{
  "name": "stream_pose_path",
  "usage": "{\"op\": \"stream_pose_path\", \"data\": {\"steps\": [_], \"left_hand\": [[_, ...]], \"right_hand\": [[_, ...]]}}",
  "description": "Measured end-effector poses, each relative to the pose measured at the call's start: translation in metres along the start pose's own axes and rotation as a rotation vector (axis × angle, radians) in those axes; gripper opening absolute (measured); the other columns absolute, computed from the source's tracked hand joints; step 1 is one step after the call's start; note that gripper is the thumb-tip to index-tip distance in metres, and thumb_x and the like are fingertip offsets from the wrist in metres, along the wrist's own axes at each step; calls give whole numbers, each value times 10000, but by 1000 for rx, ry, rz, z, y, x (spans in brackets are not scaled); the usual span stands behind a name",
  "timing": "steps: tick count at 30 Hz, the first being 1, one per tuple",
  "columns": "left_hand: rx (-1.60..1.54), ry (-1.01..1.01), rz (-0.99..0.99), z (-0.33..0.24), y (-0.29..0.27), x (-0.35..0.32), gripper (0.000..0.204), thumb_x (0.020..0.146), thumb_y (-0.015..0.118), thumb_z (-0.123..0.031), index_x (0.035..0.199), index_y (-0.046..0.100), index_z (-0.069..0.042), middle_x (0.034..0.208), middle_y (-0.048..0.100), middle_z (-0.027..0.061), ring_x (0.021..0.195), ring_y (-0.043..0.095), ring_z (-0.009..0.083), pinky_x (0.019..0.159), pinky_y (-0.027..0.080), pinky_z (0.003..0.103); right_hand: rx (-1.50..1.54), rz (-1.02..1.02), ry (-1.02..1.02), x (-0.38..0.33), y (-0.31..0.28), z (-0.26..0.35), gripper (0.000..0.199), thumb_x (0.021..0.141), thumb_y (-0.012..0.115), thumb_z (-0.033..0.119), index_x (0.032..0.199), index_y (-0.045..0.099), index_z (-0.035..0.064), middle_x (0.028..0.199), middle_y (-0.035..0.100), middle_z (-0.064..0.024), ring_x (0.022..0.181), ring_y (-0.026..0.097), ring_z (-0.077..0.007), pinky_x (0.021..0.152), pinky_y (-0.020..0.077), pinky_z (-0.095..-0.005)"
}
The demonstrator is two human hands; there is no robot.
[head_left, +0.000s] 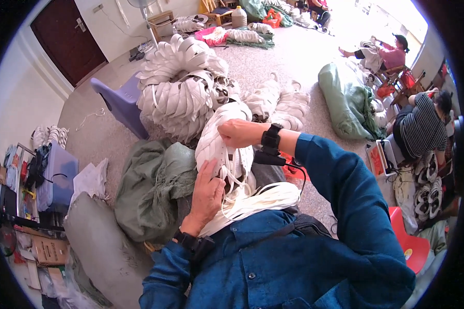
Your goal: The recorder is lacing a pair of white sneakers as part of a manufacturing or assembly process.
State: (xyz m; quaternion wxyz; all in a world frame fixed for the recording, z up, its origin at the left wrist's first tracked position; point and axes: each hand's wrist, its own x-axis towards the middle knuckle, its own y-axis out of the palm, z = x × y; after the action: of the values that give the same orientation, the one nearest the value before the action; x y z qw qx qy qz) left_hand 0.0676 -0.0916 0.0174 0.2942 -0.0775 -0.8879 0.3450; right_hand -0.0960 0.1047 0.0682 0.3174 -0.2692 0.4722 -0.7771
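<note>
A bundle of nested white shoe uppers rests at my lap, the nearest one with eyelet holes and lace strips hanging from it. My left hand grips the near left edge of this upper, fingers pressed along its side. Over the top of the upper, my right hand is closed in a pinch; what its fingers hold is hidden. A hank of white shoelaces lies across my lap, just below the uppers and to the right of my left hand.
Big coils of stacked uppers stand ahead, beside a purple chair. Green sacks lie at left, another green sack at right. A red stool stands near my right elbow. Co-workers sit at far right, one in a striped shirt.
</note>
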Motion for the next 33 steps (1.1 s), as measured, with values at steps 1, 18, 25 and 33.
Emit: {"op": "stream_pose_path", "data": {"steps": [1,18,25,33], "left_hand": [[-22,-11,-8,0,0,1,124,899,606,-77,864,625,40,1462,444,223,1372,379,449,1116,339,475],[-86,-20,17,-1,-7,4,173,906,591,-83,823,621,65,1453,453,256,1362,399,438,1134,316,457],[-66,-25,49,-2,-10,6,189,906,601,-90,823,612,79,1473,432,241,1370,388,430,1137,313,453],[-81,-35,57,1,-7,6,164,899,603,-80,831,612,68,1471,439,229,1386,373,426,1142,307,451]], "right_hand": [[0,0,1,-3,-3,0,184,779,549,106,775,609,-68,793,657,-277,782,669,-422,695,525,-463],[395,-183,105,-42,3,-14,139,857,555,109,847,605,-19,689,629,-169,642,651,-295,615,506,-404],[189,-207,82,-42,13,-8,104,808,582,78,785,583,-24,722,618,-222,703,620,-413,629,466,-486],[291,-312,50,-50,21,-13,96,782,583,57,748,569,-31,688,604,-220,661,601,-401,612,456,-465]]}}
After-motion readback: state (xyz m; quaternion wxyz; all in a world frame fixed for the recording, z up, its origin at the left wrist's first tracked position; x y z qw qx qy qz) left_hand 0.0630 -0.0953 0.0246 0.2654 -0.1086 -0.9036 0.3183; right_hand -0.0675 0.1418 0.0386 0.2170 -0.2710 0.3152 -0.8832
